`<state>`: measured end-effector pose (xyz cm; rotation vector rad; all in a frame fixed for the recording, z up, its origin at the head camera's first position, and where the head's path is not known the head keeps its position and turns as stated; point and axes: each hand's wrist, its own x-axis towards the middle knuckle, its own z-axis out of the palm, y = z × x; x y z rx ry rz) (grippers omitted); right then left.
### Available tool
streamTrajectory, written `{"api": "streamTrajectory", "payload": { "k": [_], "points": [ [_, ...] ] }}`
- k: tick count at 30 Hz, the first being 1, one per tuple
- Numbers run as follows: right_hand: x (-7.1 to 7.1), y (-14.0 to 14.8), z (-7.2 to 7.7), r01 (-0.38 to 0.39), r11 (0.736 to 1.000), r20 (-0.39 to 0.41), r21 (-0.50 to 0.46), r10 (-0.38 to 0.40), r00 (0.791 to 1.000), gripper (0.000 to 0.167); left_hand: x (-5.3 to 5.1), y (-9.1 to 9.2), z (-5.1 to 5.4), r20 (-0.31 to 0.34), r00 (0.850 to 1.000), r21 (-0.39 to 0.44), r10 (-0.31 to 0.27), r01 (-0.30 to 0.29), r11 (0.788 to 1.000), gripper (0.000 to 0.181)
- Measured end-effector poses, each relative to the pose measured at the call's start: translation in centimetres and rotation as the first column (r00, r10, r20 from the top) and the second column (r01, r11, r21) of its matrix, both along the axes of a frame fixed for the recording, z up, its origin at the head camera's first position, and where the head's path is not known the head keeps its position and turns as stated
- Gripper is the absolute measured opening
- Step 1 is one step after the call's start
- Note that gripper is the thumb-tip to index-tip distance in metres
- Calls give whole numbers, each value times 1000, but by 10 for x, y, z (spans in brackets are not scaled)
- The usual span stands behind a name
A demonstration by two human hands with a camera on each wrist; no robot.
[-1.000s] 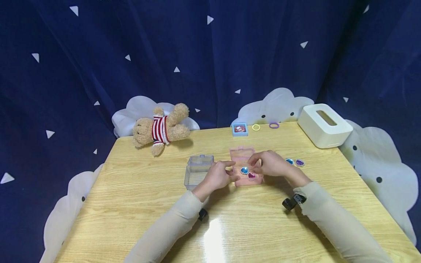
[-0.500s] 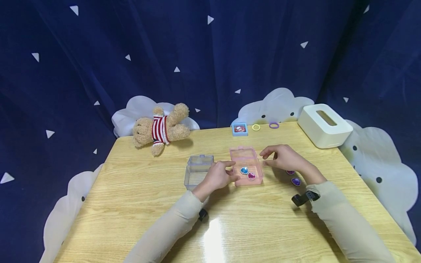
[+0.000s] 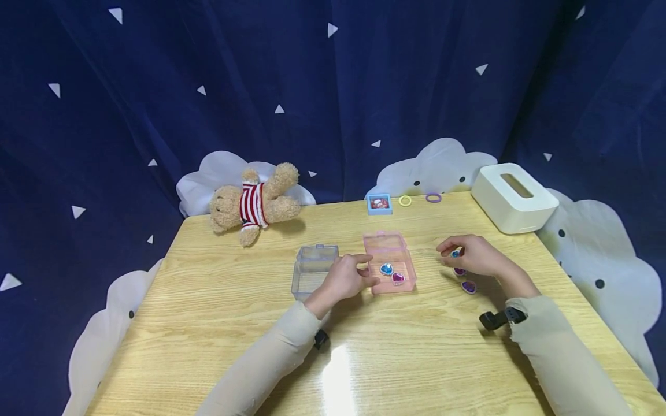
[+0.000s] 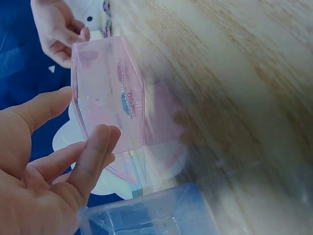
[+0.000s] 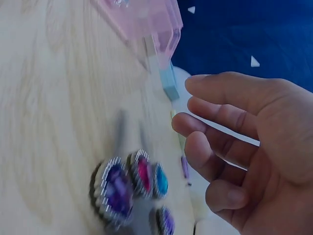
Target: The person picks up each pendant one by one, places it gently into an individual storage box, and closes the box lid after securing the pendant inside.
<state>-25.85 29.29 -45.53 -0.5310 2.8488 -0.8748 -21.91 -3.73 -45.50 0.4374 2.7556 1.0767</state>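
A pink see-through box [image 3: 382, 289] stands with its lid raised, a blue jewel [image 3: 386, 269] and a magenta jewel [image 3: 398, 278] inside. My left hand [image 3: 344, 278] is at the box's left wall, fingers apart; in the left wrist view the fingertips [image 4: 100, 134] lie against or just beside it. My right hand [image 3: 477, 256] hovers, loosely bent and holding nothing, over more silver-edged jewels. The right wrist view shows these as a purple jewel [image 5: 115, 193], a magenta one [image 5: 143, 175], a blue one [image 5: 161, 180] and another purple one [image 5: 167, 221].
Left of the pink box is a bluish-grey see-through box [image 3: 318, 252], lid up, partly behind my left hand. Along the back lie a teddy bear [image 3: 254, 207], a light blue square case [image 3: 380, 205], a yellow ring [image 3: 404, 201] and a purple ring [image 3: 433, 198]. A white tissue box [image 3: 512, 202] stands back right.
My right hand has left the pink box and moved right, to above the jewels on the table. The left hand and both jewels in the box have stayed put.
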Motion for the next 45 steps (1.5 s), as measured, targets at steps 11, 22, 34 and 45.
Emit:
{"api": "streamTrajectory", "payload": {
  "k": [11, 22, 34, 45],
  "points": [
    [5, 26, -18, 60, 996, 14, 60, -61, 998, 29, 1, 0, 1, -19, 1000, -17, -7, 6, 1000, 58],
    [11, 30, -21, 69, 991, -13, 118, -67, 998, 32, 1, 0, 1, -18, 1000, -8, -5, 5, 1000, 58],
    [11, 27, -22, 53, 986, -45, 157, -47, 998, 26, 1, -1, 1, -19, 1000, -16, -5, 5, 1000, 58],
    [10, 25, -22, 60, 982, -38, 176, -54, 998, 26, 1, 0, 3, -8, 1000, -18, 2, -2, 1000, 57]
  ]
}}
